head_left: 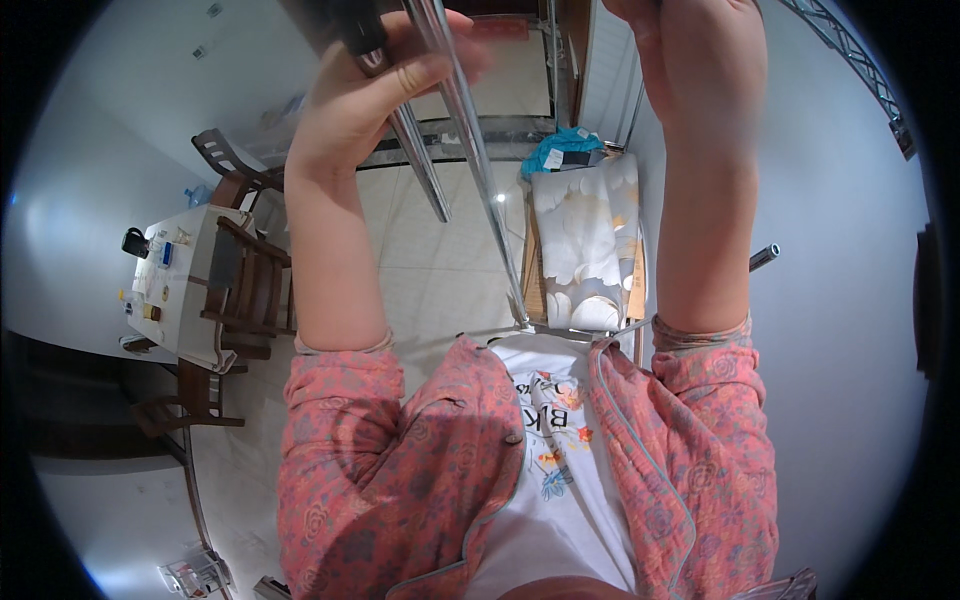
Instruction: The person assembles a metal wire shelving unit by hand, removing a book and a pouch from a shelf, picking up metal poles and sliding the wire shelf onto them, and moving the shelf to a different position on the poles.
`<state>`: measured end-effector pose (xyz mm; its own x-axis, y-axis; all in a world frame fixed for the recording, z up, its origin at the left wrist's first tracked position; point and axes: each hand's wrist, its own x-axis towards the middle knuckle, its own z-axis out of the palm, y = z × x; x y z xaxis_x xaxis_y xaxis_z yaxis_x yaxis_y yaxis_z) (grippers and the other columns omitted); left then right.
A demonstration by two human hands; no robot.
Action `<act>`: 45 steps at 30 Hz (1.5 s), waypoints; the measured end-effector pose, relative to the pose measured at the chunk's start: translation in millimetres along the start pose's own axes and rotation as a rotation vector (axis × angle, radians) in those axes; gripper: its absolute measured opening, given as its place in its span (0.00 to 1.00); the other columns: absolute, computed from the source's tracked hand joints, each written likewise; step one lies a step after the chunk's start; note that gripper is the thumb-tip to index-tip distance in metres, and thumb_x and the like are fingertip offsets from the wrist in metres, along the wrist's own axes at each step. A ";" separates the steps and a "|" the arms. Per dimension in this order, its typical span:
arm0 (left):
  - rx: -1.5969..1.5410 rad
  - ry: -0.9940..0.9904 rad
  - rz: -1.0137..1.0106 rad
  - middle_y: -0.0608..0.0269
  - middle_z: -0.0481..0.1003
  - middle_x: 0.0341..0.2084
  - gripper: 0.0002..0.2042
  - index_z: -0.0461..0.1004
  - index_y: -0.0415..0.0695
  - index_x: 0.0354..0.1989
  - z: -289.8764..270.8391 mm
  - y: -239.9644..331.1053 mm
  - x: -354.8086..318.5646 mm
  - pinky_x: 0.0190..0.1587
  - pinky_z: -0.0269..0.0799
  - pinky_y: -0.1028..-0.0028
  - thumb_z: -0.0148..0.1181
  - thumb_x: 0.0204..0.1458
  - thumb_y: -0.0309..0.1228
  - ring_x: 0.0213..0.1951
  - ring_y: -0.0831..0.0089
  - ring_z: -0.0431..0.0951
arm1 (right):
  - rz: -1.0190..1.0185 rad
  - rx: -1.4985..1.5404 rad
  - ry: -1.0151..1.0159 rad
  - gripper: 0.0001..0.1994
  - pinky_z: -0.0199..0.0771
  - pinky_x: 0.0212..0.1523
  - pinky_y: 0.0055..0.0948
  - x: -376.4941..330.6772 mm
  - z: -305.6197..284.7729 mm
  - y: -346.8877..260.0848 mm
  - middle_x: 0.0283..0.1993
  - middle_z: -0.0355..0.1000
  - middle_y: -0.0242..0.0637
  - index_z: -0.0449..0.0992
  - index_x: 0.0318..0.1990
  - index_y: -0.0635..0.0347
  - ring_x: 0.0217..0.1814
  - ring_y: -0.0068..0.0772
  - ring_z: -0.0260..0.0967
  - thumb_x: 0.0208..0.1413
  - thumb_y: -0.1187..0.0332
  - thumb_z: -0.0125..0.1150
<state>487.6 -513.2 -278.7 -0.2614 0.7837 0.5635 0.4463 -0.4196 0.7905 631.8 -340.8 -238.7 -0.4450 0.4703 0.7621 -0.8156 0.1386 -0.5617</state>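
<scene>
Near the top edge, my left hand [345,115] is closed around a chrome tube [425,170] with a black upper part [357,22]. Its thumb crosses over the metal just below the black part, while the other fingers are blurred. Beside that hand a longer chrome pole [470,130] slants down toward my shirt. My right hand [700,35] is raised at the top right and its fingers are cut off by the picture's edge, so what it holds is hidden. Past my right forearm pokes the open end of a metal tube [765,257].
A grey-and-white patterned folded board [580,240] leans by the right wall, with a turquoise cloth bundle [560,150] above it. To the left stand a white-topped table [185,300] and wooden chairs [250,275]. Metal lattice [850,55] shows at upper right.
</scene>
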 end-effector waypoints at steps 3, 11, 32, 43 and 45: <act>0.043 0.125 -0.008 0.50 0.78 0.37 0.16 0.73 0.35 0.47 5.4 0.6 -2.0 0.47 0.77 0.62 0.64 0.50 0.28 0.40 0.60 0.80 | 0.013 -0.007 0.000 0.13 0.50 0.14 0.12 -2.1 4.1 -2.8 0.29 0.77 0.41 0.75 0.35 0.60 0.12 0.11 0.51 0.62 0.59 0.55; 0.811 0.668 -0.085 0.68 0.76 0.25 0.10 0.71 0.41 0.27 59.0 20.7 -4.1 0.34 0.72 0.79 0.68 0.48 0.28 0.29 0.81 0.75 | -0.024 0.008 -0.058 0.13 0.50 0.14 0.12 0.1 3.7 -3.6 0.28 0.77 0.39 0.75 0.35 0.60 0.13 0.11 0.52 0.62 0.59 0.56; 0.181 0.824 0.353 0.66 0.76 0.30 0.16 0.69 0.40 0.51 4.2 26.3 -8.6 0.24 0.68 0.83 0.60 0.56 0.31 0.25 0.82 0.72 | 0.036 -0.069 0.016 0.16 0.48 0.17 0.14 -3.8 -0.4 5.6 0.32 0.78 0.42 0.74 0.38 0.64 0.14 0.12 0.45 0.64 0.57 0.52; 0.143 0.652 0.159 0.66 0.78 0.26 0.23 0.66 0.39 0.56 13.4 39.0 13.0 0.17 0.60 0.88 0.62 0.54 0.34 0.18 0.88 0.69 | 0.024 -0.095 0.037 0.15 0.54 0.15 0.16 -9.0 -2.6 5.5 0.20 0.73 0.35 0.75 0.35 0.63 0.13 0.11 0.54 0.63 0.58 0.54; 0.116 0.589 0.153 0.65 0.79 0.26 0.21 0.68 0.38 0.54 10.6 41.6 15.7 0.17 0.59 0.88 0.63 0.54 0.33 0.17 0.88 0.68 | 0.007 -0.103 0.024 0.15 0.53 0.15 0.15 -8.8 -2.5 7.9 0.21 0.74 0.36 0.75 0.35 0.63 0.14 0.11 0.54 0.63 0.58 0.54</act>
<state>511.1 -513.6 -239.6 -0.6007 0.3206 0.7323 0.5977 -0.4283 0.6778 630.3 -341.6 -250.6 -0.4405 0.4917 0.7511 -0.7697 0.2238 -0.5979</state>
